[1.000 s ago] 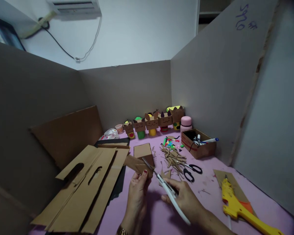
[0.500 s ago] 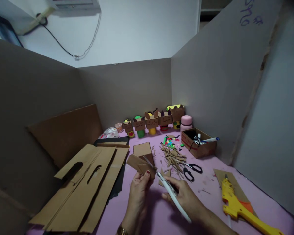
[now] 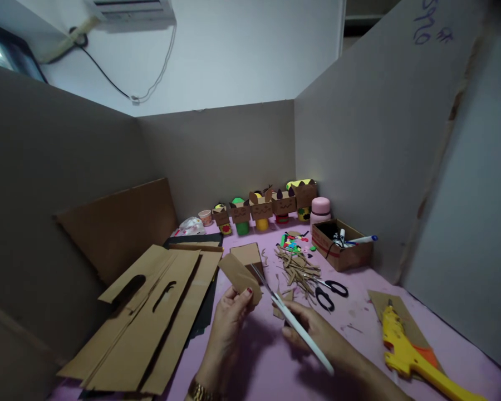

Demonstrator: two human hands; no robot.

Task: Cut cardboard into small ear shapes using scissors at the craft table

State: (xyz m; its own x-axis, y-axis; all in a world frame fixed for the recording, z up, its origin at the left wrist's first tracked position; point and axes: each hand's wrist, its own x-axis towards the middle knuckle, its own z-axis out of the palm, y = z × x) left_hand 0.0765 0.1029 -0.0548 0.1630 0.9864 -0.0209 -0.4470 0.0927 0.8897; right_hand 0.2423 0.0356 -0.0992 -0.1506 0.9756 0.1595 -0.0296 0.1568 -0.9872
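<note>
My left hand [image 3: 230,313] pinches a narrow strip of brown cardboard [image 3: 239,277] near its lower end, thumb on top. White-handled scissors [image 3: 297,324] are in my right hand [image 3: 313,332], their blades pointing up and left, just right of the strip and apart from it. Behind the strip stands a small cardboard box [image 3: 247,254]. A cut cardboard scrap [image 3: 279,309] lies on the table, partly hidden behind the scissors and my right hand.
Large cardboard sheets [image 3: 150,323] lie at left. Thin cardboard offcuts [image 3: 298,267] and black-handled scissors [image 3: 332,292] are right of centre. A yellow glue gun [image 3: 409,351] lies at right, a box of pens [image 3: 346,253] behind it. Cardboard animal figures [image 3: 261,210] line the back.
The scissor blades have come away from the cardboard strip, moving slightly right. My left hand has turned the strip, so more of its flat face shows.
</note>
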